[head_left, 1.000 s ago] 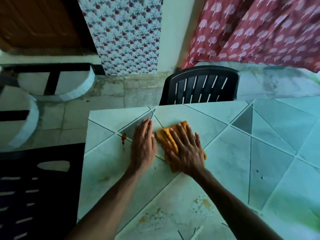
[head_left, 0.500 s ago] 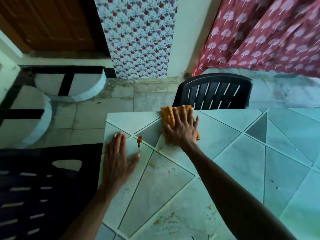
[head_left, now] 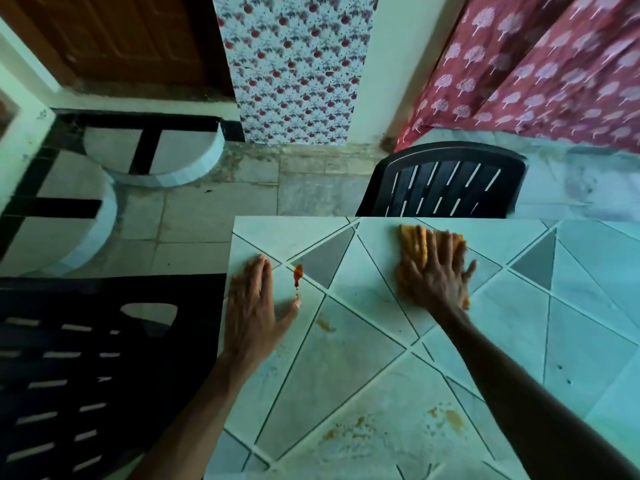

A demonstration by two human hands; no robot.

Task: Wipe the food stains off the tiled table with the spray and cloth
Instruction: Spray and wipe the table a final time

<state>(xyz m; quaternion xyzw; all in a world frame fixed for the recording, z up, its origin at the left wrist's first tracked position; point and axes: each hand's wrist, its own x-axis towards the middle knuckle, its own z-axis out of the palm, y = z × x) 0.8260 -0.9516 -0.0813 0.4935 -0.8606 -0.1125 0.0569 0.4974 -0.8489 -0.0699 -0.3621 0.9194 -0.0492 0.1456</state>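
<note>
Tiled tabletop (head_left: 346, 358) fills the lower right of the view, pale tiles with grey triangular insets and dark grout lines. Black slatted chair (head_left: 86, 375) sits off its edge at 9 o'clock, touching or just beside it, can't tell which. Red patterned curtain (head_left: 536, 71) hangs at 1 o'clock, wooden door (head_left: 114, 36) at 11, floral panel (head_left: 298, 64) between them. Rounded tiled steps (head_left: 156, 157) are on the floor at 10 o'clock. A second black chair (head_left: 446, 181) is tucked against the far edge at 12. Left hand (head_left: 252, 306) lies palm-down near the tabletop's 9 o'clock edge: grip open, fingers straight, holding nothing. Right hand (head_left: 438, 275) is at 12 to 1 o'clock near the far edge – grip open, fingers spread flat, pressing down on the orange cloth (head_left: 414, 242), which is bunched under the palm and pokes out past the fingertips. Crumbly yellow-brown stains (head_left: 450, 419) sit at 6 o'clock between the forearms. A brown smear (head_left: 325, 325) lies just right of the left thumb. A red drip (head_left: 298, 273) sits beside the left fingers, well apart from the cloth.
</note>
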